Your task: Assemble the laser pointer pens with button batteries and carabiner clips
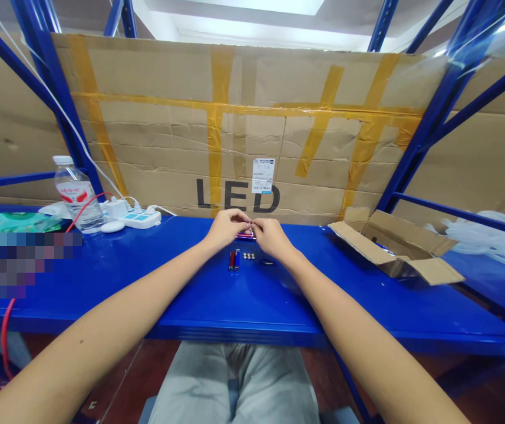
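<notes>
My left hand (229,227) and my right hand (270,232) meet above the blue table, fingertips pinched together. Whatever sits between them is too small to make out. Just beneath the fingertips lie shiny red and purple tubes (246,236), partly hidden by the hands. Closer to me, a red metal tube (231,260) and a blue metal tube (237,260) lie side by side, like small pocket torches. To their right is a group of several small silver button-like discs (248,256). A small dark looped item (268,262) rests near my right wrist.
An open cardboard box (393,253) stands on the right of the blue table (199,306). At left are a water bottle (75,194), a power strip (139,219), a green packet (17,222) and a red cable (7,330). A large cardboard sheet (168,147) closes off the back.
</notes>
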Demonstrator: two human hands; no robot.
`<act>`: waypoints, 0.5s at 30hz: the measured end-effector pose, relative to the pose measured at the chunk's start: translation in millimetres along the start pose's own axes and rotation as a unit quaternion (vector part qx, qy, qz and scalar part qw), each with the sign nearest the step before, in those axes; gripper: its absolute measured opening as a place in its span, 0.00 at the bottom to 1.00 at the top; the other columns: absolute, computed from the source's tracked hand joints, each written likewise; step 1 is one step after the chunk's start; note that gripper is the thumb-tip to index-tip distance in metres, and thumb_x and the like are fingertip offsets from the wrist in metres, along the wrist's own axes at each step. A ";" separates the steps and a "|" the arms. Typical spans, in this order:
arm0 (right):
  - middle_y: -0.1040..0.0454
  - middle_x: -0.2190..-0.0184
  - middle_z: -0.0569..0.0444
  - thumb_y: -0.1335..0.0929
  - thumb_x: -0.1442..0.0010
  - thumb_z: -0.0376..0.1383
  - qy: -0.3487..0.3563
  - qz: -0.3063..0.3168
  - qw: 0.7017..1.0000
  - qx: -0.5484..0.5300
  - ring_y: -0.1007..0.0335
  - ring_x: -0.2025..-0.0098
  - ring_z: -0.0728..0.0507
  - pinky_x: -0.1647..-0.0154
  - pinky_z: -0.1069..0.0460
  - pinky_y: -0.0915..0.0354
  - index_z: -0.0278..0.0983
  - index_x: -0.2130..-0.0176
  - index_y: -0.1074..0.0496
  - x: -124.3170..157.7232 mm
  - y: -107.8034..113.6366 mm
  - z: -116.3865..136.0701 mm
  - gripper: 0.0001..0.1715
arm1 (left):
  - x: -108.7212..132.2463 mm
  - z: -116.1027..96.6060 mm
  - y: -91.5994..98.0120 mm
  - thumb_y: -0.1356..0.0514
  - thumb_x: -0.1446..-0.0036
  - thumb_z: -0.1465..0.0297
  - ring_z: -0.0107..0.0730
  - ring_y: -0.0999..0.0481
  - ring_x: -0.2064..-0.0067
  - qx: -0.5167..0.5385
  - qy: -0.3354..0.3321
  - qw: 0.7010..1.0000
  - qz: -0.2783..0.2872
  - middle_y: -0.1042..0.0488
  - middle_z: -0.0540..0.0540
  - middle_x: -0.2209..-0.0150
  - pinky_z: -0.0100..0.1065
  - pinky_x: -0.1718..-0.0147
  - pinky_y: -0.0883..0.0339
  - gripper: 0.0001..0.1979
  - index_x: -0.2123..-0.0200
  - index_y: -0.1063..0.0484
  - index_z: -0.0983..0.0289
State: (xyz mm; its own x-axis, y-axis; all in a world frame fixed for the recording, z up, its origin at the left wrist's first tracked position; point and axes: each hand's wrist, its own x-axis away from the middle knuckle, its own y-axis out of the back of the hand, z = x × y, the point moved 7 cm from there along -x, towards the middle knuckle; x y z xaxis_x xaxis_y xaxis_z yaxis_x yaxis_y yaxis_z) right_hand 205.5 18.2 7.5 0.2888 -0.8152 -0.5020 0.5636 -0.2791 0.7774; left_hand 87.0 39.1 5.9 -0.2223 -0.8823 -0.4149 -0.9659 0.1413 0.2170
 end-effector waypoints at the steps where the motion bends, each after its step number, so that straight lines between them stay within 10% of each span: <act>1: 0.21 0.69 0.45 0.40 0.35 0.31 0.003 0.000 1.000 0.001 0.32 0.69 0.45 0.67 0.53 0.46 0.32 0.68 0.23 -0.1 -0.5 0.2 0.19 | -0.2 -0.1 -0.2 0.37 0.52 0.81 0.30 0.21 0.69 0.010 0.004 1.000 -0.003 0.23 0.50 0.75 0.35 0.62 0.27 0.06 0.72 0.28 0.67; 15: 0.27 0.73 0.55 0.35 0.40 0.31 0.013 -0.066 0.996 -0.055 0.35 0.69 0.47 0.66 0.54 0.43 0.37 0.66 0.29 1.1 8.0 -8.1 0.05 | 1.0 12.6 1.5 0.35 0.48 0.82 0.26 0.24 0.74 0.105 0.089 0.990 -0.042 0.25 0.50 0.78 0.34 0.66 0.26 0.06 0.68 0.30 0.69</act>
State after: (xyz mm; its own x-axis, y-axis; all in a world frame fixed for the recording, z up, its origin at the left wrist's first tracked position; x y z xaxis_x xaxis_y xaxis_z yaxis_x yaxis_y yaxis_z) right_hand 216.6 19.2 10.2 0.2259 -0.7605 -0.6088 0.6790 -0.3252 0.6582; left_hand 83.7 44.1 -5.4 -0.1307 -0.9574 -0.2574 -0.9905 0.1375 -0.0085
